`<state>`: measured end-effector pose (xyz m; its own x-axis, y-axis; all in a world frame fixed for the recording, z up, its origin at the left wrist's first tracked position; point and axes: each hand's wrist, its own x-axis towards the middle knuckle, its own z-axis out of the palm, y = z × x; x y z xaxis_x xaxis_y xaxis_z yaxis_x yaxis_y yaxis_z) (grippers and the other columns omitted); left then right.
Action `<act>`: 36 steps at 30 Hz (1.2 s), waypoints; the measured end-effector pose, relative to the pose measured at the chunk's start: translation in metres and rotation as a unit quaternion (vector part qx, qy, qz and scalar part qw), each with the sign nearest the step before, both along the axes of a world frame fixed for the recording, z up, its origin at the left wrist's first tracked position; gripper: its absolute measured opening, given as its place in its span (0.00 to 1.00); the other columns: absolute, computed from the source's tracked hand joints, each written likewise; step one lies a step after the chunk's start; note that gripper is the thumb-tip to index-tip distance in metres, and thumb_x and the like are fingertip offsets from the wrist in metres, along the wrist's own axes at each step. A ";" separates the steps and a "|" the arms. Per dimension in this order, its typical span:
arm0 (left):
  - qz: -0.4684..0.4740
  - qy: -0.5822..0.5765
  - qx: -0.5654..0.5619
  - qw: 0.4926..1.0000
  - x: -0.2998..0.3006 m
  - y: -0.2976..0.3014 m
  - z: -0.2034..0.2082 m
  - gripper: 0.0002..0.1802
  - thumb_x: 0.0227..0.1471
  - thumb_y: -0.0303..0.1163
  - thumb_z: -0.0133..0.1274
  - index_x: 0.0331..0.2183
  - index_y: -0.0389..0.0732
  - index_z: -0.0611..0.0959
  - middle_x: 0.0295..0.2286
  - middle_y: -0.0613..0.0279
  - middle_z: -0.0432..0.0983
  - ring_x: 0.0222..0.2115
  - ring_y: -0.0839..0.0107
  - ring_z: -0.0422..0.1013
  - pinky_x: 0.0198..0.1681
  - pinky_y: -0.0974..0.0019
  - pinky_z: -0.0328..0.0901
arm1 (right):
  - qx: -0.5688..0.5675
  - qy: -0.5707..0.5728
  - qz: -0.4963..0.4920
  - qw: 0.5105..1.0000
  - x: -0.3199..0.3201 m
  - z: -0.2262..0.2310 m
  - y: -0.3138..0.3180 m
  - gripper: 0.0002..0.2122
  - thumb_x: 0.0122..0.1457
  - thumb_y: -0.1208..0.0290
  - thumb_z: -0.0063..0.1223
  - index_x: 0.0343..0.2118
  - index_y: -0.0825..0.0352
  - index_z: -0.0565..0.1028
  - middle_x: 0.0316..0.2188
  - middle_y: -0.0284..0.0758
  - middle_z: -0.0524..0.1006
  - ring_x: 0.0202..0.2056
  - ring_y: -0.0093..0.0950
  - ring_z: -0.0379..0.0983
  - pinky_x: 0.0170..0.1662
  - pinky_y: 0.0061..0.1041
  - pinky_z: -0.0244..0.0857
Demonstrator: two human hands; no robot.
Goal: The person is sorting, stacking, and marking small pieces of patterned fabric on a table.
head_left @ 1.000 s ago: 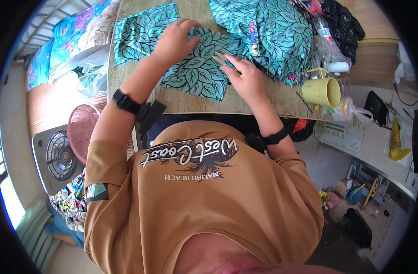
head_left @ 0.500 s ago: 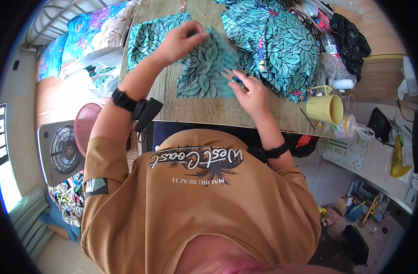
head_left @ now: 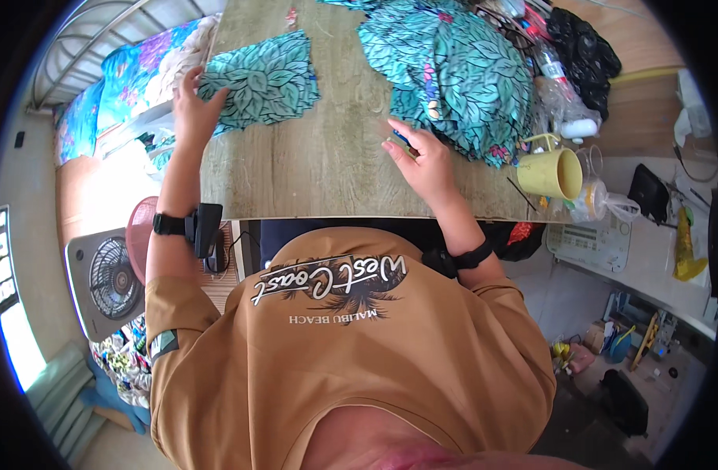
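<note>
A flat stack of teal leaf-print fabric pieces [head_left: 266,82] lies at the far left of the table. My left hand [head_left: 196,113] is at the stack's left edge, thumb and fingers apart, the thumb over the cloth. Whether the fingertips press on it is hard to see. My right hand [head_left: 423,160] is closed around small blue-handled thread snips [head_left: 404,141], mostly hidden by the fingers. Just beyond that hand rises a big loose heap of the same teal fabric [head_left: 469,78], with some pink and purple flowers in the print.
The wooden table [head_left: 312,172] ends close to my body. Right of the heap stand a yellow mug [head_left: 549,174], a clear plastic jar [head_left: 590,202] and a bottle [head_left: 551,70]. A black plastic bag [head_left: 582,51] lies behind them. A fan [head_left: 112,278] stands at left.
My left hand has moved left from the table's middle to the stack. The fabric piece it held up is now on the stack, out of the middle. My right hand keeps the snips.
</note>
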<state>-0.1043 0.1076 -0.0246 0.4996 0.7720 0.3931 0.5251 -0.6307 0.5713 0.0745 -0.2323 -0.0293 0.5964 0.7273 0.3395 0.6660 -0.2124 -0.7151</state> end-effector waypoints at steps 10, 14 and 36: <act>-0.234 -0.038 0.135 0.962 0.052 -0.067 0.015 0.11 0.43 0.29 0.57 0.34 0.47 0.81 0.42 0.60 0.71 0.45 0.58 0.65 0.50 0.57 0.57 | 0.045 -0.047 -0.169 0.983 0.043 0.024 -0.022 0.17 0.48 0.68 0.63 0.42 0.65 0.76 0.27 0.34 0.77 0.25 0.21 0.70 0.30 0.19 0.63; -0.315 -0.042 0.076 0.945 0.069 -0.089 0.018 0.11 0.44 0.27 0.56 0.34 0.46 0.81 0.41 0.59 0.72 0.45 0.58 0.65 0.49 0.58 0.57 | 0.019 -0.088 -0.232 0.969 0.067 0.027 -0.026 0.16 0.48 0.67 0.62 0.40 0.64 0.76 0.29 0.35 0.78 0.27 0.24 0.73 0.31 0.22 0.65; -0.521 -0.084 0.020 0.849 0.084 -0.152 0.034 0.16 0.40 0.27 0.60 0.36 0.44 0.79 0.40 0.60 0.74 0.44 0.58 0.67 0.50 0.59 0.59 | 0.003 -0.041 0.085 0.996 0.003 0.040 0.007 0.10 0.45 0.71 0.62 0.31 0.67 0.77 0.25 0.37 0.77 0.26 0.29 0.75 0.28 0.23 0.66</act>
<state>-0.0208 -0.0440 0.0092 0.8374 -0.0715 0.5419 -0.4176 -0.7235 0.5498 0.0777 -0.2253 0.0107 0.4347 0.8135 0.3863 0.7478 -0.0871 -0.6582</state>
